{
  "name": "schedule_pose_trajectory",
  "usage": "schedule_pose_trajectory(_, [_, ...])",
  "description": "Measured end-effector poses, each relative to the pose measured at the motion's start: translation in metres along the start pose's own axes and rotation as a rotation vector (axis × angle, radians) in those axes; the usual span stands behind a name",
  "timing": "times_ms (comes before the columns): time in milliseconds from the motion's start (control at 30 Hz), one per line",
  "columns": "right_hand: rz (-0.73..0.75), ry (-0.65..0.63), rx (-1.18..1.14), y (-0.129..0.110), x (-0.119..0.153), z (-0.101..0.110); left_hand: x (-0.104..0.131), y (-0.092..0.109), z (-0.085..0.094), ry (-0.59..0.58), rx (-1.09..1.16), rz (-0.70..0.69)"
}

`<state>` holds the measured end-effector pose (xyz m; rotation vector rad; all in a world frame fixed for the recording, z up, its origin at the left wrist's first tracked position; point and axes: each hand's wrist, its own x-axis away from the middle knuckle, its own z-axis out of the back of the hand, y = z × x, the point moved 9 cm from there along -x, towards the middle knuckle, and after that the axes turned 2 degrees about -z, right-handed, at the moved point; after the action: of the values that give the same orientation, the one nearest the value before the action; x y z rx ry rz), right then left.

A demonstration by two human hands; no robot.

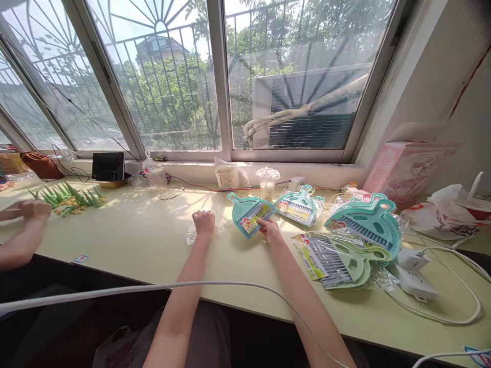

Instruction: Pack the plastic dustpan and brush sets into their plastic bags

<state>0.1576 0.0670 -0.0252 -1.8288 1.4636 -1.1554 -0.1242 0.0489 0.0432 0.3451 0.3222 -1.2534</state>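
My right hand [271, 231] grips a teal dustpan [235, 204] by its lower right edge, thumb on the printed label card [253, 217]. A grey-blue brush lies against that pan, and the set is tilted above the table. To its left, my left hand [203, 223] is closed, knuckles up, on a crumpled clear plastic bag [191, 234] on the tabletop. Its fingertips are hidden. Right of my right hand lie wrapped dustpan sets: a teal one [301, 204] behind, a green one [356, 266] in front, and a larger teal stack [383, 217].
A lidded plastic cup [267, 181] stands behind the dustpans. White cables and a power strip [416, 283] lie at right, near a pink box [406, 168]. One white cable crosses low before me. At far left another person's hands [34, 212] rest near green pointed pieces [76, 197].
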Motion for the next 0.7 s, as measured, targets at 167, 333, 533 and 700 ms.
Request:
schedule_pose_trajectory(167, [-0.06,-0.02,0.052,0.002,-0.002,0.0,0.004,0.018,-0.028,-0.202,0.209,-0.099])
schedule_pose_trajectory(333, [-0.102,-0.022,0.111,0.002,-0.007,0.005,0.011,0.049,-0.041,-0.256,0.542,-0.403])
schedule_pose_trajectory(533, [-0.108,-0.009,0.199,0.001,-0.011,0.017,0.0,0.019,-0.04,-0.151,0.655,-0.259])
schedule_pose_trajectory(700, [-0.085,0.0,0.232,0.0,-0.009,0.018,-0.001,0.026,-0.029,-0.135,0.655,-0.285])
